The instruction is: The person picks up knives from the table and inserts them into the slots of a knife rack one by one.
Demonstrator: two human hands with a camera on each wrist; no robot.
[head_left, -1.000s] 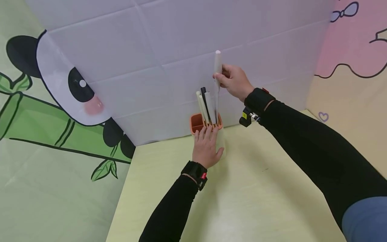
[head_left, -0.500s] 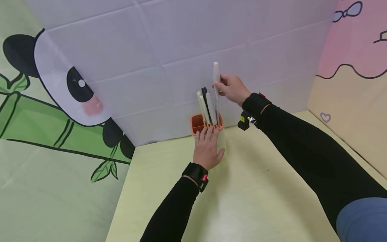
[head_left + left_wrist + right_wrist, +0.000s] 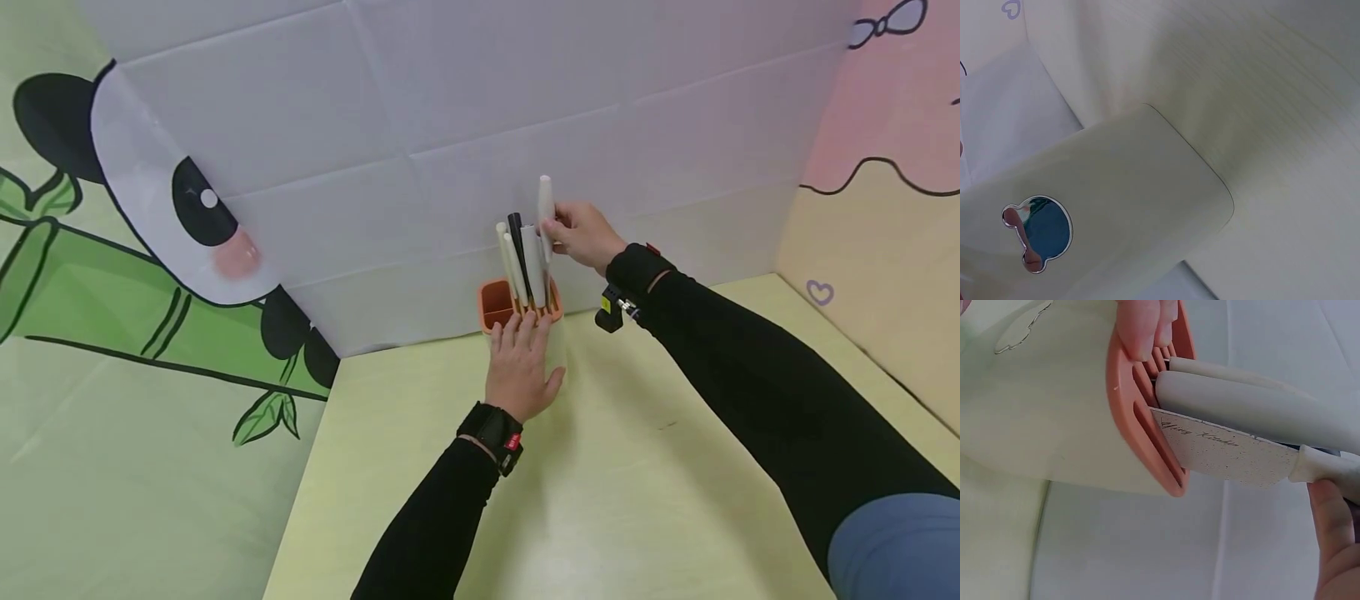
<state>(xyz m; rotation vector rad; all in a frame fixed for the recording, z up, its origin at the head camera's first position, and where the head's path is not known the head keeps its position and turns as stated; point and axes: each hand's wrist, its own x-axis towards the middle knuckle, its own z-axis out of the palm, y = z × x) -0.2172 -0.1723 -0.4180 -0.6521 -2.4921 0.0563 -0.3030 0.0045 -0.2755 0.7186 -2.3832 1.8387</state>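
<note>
A cream knife block (image 3: 558, 343) with an orange slotted top stands near the back wall. My right hand (image 3: 589, 238) pinches the white handle of a kitchen knife (image 3: 546, 200), which points downward. In the right wrist view its speckled blade (image 3: 1229, 451) sits partly in the end slot, with a stretch still showing above the orange rim (image 3: 1124, 406). My left hand (image 3: 521, 373) rests on the block's front with outstretched fingers, their fingertips (image 3: 1140, 337) lying over the rim. Other handles stand in the block: a black one (image 3: 516, 237), a thick white one (image 3: 533, 265) and slim cream ones (image 3: 512, 260).
A wider orange compartment (image 3: 495, 302) opens at the block's left side. Under the block is a pale yellow table (image 3: 637, 500). The white wall covering (image 3: 420, 217) rises close behind it, and a patterned side panel (image 3: 885, 275) stands at the right.
My right hand has moved downward with the knife, so the handle sits lower and closer to the block. The left hand keeps its place on the block.
</note>
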